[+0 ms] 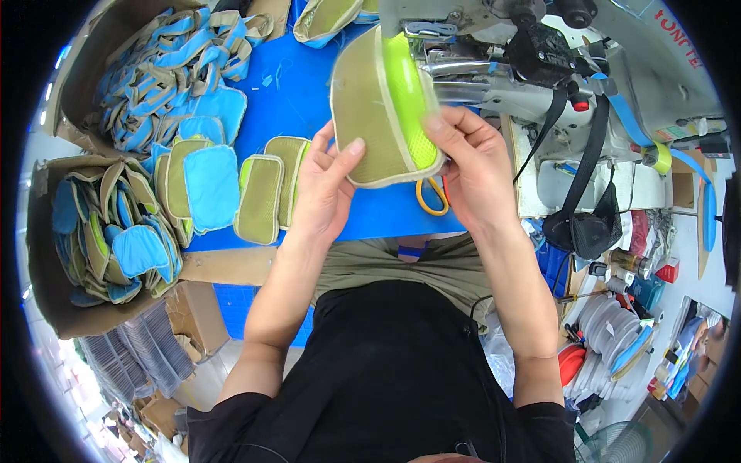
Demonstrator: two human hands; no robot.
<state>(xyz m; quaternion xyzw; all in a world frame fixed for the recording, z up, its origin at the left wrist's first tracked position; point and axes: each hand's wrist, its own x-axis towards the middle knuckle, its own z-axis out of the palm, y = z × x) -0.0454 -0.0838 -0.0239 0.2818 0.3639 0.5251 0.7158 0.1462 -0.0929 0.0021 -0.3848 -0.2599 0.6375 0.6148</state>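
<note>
My left hand (326, 184) pinches the lower left of an olive mesh piece (370, 100) with pale edging, and my right hand (469, 163) grips its right side, over a lime green layer (404, 73). The piece is raised just in front of a sewing machine (532, 69). Beneath my right hand lie yellow-handled scissors (429, 202), partly hidden. To the left of my hands, small padded rectangles, olive (258, 197) and light blue (211, 187), rest on the blue work surface (278, 77).
A box of blue and beige straps (170, 54) sits at the upper left, and a box of padded pieces (139, 248) below it. Another piece (323, 17) lies at the back. Black straps (583, 158) hang by the machine. Spools and rolls (606, 336) crowd the right below.
</note>
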